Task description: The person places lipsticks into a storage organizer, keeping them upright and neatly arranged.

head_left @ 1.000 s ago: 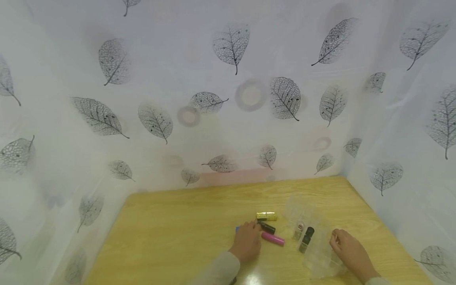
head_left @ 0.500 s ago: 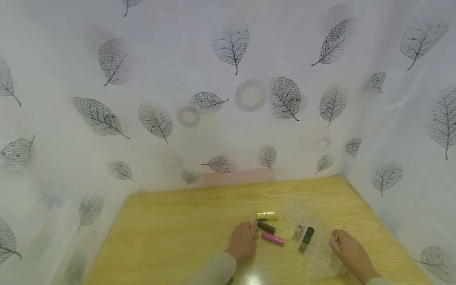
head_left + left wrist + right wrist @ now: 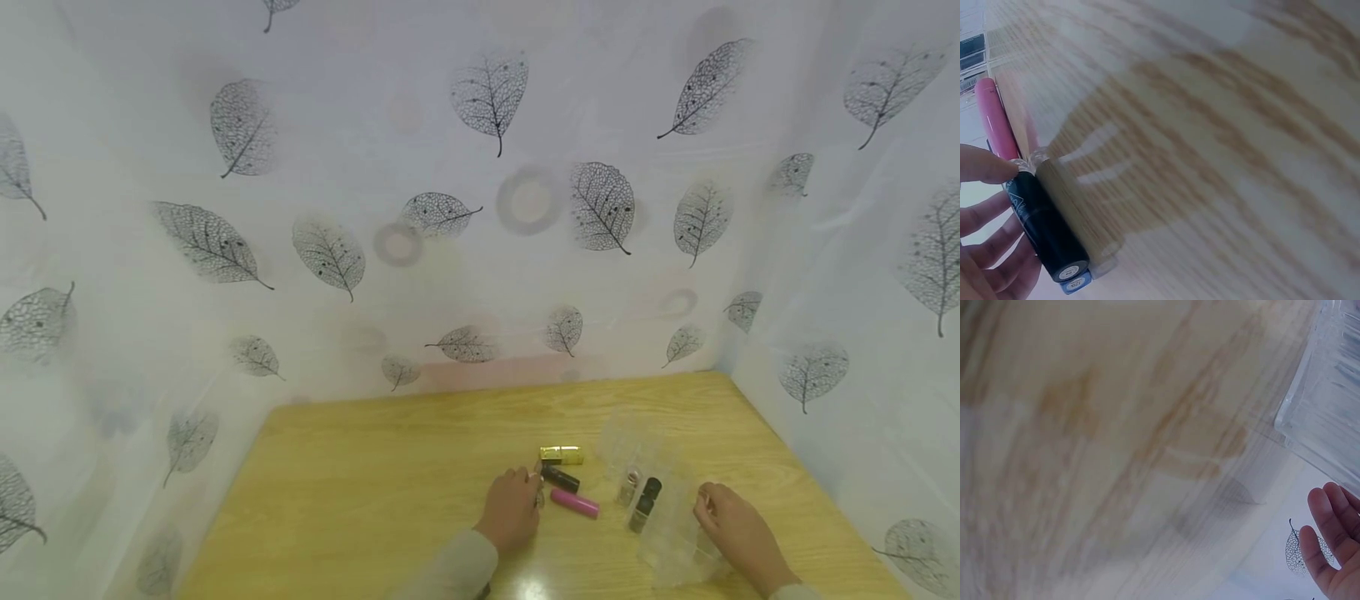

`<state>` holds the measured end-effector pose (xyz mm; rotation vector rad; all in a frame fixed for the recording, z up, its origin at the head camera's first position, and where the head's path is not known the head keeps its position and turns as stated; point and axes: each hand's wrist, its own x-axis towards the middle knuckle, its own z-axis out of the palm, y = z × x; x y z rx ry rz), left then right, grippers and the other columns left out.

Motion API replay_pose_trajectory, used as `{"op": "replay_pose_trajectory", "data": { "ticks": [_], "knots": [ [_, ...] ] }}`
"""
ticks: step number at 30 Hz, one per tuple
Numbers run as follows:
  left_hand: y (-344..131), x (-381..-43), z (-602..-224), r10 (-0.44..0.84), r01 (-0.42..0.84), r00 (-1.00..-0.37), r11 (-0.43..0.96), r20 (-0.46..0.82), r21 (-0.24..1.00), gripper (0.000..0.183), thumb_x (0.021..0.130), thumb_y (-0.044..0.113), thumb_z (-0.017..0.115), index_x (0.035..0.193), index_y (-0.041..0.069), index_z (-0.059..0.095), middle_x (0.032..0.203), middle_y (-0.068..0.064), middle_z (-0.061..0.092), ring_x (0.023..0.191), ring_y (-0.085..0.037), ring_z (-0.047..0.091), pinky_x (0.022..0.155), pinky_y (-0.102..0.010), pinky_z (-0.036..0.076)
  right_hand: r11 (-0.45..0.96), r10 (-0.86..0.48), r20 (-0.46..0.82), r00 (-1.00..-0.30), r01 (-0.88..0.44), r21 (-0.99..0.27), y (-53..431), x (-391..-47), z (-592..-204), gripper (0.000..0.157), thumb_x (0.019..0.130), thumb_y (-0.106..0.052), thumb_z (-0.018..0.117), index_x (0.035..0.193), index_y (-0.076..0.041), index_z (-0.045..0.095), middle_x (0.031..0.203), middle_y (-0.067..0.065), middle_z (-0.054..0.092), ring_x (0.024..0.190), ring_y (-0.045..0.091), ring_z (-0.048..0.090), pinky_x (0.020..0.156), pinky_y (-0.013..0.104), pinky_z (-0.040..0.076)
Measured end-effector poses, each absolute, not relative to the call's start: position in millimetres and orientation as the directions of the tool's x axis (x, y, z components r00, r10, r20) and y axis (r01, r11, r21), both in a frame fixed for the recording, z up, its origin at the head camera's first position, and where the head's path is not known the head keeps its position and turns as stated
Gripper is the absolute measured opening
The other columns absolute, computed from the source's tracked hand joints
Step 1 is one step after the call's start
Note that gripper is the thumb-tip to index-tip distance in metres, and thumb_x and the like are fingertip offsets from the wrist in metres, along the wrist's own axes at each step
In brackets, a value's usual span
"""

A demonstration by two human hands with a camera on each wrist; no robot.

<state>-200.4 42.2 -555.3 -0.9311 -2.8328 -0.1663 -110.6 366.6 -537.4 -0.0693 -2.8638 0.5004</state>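
Observation:
My left hand (image 3: 510, 508) is low over the table, left of several lipsticks. In the left wrist view its thumb and fingers pinch a black lipstick tube (image 3: 1047, 228) with a clear end and a round sticker. A blue-ended tube (image 3: 1076, 285) shows just beneath it. Close by lie a pink tube (image 3: 575, 503), another black tube (image 3: 561, 478) and a gold tube (image 3: 561, 456). My right hand (image 3: 738, 529) is at the right side of a clear plastic organizer (image 3: 678, 537); in the right wrist view its fingers are loosely extended beside the wall.
Small dark-capped containers (image 3: 645, 504) and a clear one with a pinkish top (image 3: 628, 485) stand in the organizer. The wooden table (image 3: 375, 475) is enclosed by a leaf-patterned sheet (image 3: 450, 275) at the back and sides.
My left hand has shifted slightly left and toward me. A blue end seen left of it earlier is hidden now, and a shiny end shows by its fingertips. The right hand stays put.

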Motion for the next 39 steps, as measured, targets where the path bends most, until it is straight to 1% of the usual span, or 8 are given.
{"op": "replay_pose_trajectory", "data": {
  "ticks": [4, 9, 15, 20, 27, 33, 39],
  "knots": [
    [42.1, -200.2, -554.4, 0.584, 0.601, -0.791, 0.797, 0.184, 0.056, 0.030, 0.077, 0.018, 0.066, 0.107, 0.015, 0.063, 0.089, 0.000, 0.061, 0.077, -0.013, 0.054, 0.068, -0.024, 0.048, 0.940, 0.081, 0.229, -0.970, -0.002, -0.340, 366.5, -110.8, -536.5, 0.015, 0.089, -0.013, 0.052, 0.088, -0.001, 0.062, 0.074, 0.000, 0.057, 0.064, 0.008, 0.049, 0.055, 0.024, 0.044],
    [41.0, -199.8, -554.3, 0.592, 0.608, -0.787, 0.792, 0.171, 0.055, 0.026, 0.077, 0.017, 0.066, 0.103, 0.016, 0.063, 0.091, 0.000, 0.063, 0.078, -0.014, 0.055, 0.071, -0.026, 0.049, 0.939, 0.080, 0.207, -0.975, 0.004, -0.343, 366.9, -111.4, -536.5, 0.016, 0.089, -0.013, 0.052, 0.088, -0.001, 0.061, 0.074, 0.000, 0.057, 0.064, 0.009, 0.049, 0.055, 0.024, 0.044],
    [39.8, -198.5, -554.0, 0.596, 0.612, -0.786, 0.788, 0.166, 0.069, 0.018, 0.084, 0.022, 0.063, 0.101, 0.017, 0.063, 0.092, 0.000, 0.063, 0.079, -0.013, 0.055, 0.073, -0.026, 0.049, 0.938, 0.080, 0.204, -0.976, 0.004, -0.347, 366.8, -112.0, -535.5, 0.015, 0.090, -0.013, 0.052, 0.086, -0.002, 0.061, 0.073, 0.000, 0.056, 0.063, 0.009, 0.048, 0.054, 0.024, 0.043],
    [39.3, -196.3, -554.2, 0.592, 0.605, -0.794, 0.791, 0.140, 0.087, 0.021, 0.087, 0.026, 0.060, 0.104, 0.015, 0.064, 0.093, -0.001, 0.064, 0.081, -0.014, 0.056, 0.075, -0.027, 0.050, 0.937, 0.077, 0.199, -0.977, 0.002, -0.349, 367.3, -111.8, -535.3, 0.015, 0.090, -0.014, 0.052, 0.086, -0.002, 0.060, 0.073, 0.000, 0.055, 0.063, 0.009, 0.048, 0.055, 0.024, 0.043],
    [40.4, -194.0, -554.4, 0.595, 0.605, -0.795, 0.791, 0.121, 0.092, 0.014, 0.088, 0.025, 0.059, 0.096, 0.014, 0.064, 0.087, -0.001, 0.063, 0.079, -0.014, 0.058, 0.072, -0.027, 0.050, 0.939, 0.076, 0.203, -0.976, 0.002, -0.345, 367.7, -111.4, -536.0, 0.014, 0.090, -0.014, 0.052, 0.086, -0.004, 0.060, 0.073, -0.001, 0.055, 0.063, 0.007, 0.047, 0.055, 0.024, 0.043],
    [40.3, -193.0, -553.8, 0.610, 0.619, -0.782, 0.784, 0.126, 0.045, 0.018, 0.084, 0.020, 0.062, 0.100, 0.014, 0.065, 0.090, -0.001, 0.064, 0.082, -0.015, 0.060, 0.077, -0.029, 0.051, 0.938, 0.069, 0.210, -0.975, -0.009, -0.348, 367.1, -110.7, -535.8, 0.014, 0.090, -0.013, 0.052, 0.087, -0.002, 0.061, 0.074, -0.001, 0.056, 0.063, 0.007, 0.048, 0.055, 0.023, 0.044],
    [39.9, -193.1, -555.4, 0.615, 0.625, -0.776, 0.779, 0.141, 0.042, 0.019, 0.083, 0.020, 0.061, 0.101, 0.014, 0.065, 0.090, -0.001, 0.065, 0.081, -0.014, 0.060, 0.075, -0.029, 0.051, 0.941, 0.068, 0.213, -0.975, -0.008, -0.337, 367.5, -110.7, -537.3, 0.015, 0.090, -0.014, 0.052, 0.088, -0.001, 0.061, 0.074, 0.000, 0.056, 0.064, 0.008, 0.050, 0.056, 0.022, 0.045]
  ]
}}
